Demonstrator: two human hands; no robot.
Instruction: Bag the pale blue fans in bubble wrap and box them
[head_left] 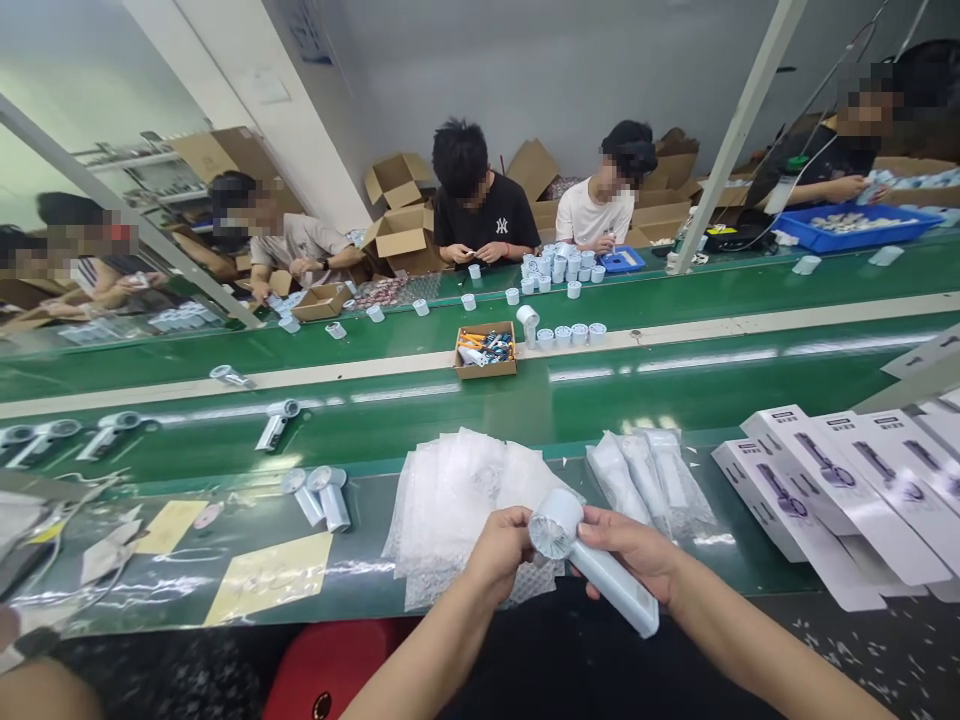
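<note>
A pale blue handheld fan (592,565) with a round head and long handle lies across both my hands near the table's front edge. My right hand (637,555) wraps round its handle. Fingers of my left hand (499,550) close on the round head. Directly behind my hands lies a spread pile of clear plastic bags (457,495). To the right of that pile rest three bagged fans (649,480). Two loose fans (321,495) lie to the left.
White printed boxes (840,490) are fanned out at right. A green conveyor belt (675,385) carries fans (274,423) and a small cardboard box of parts (485,350). Several people sit working across the belt among cardboard cartons. A blue tray (862,228) stands far right.
</note>
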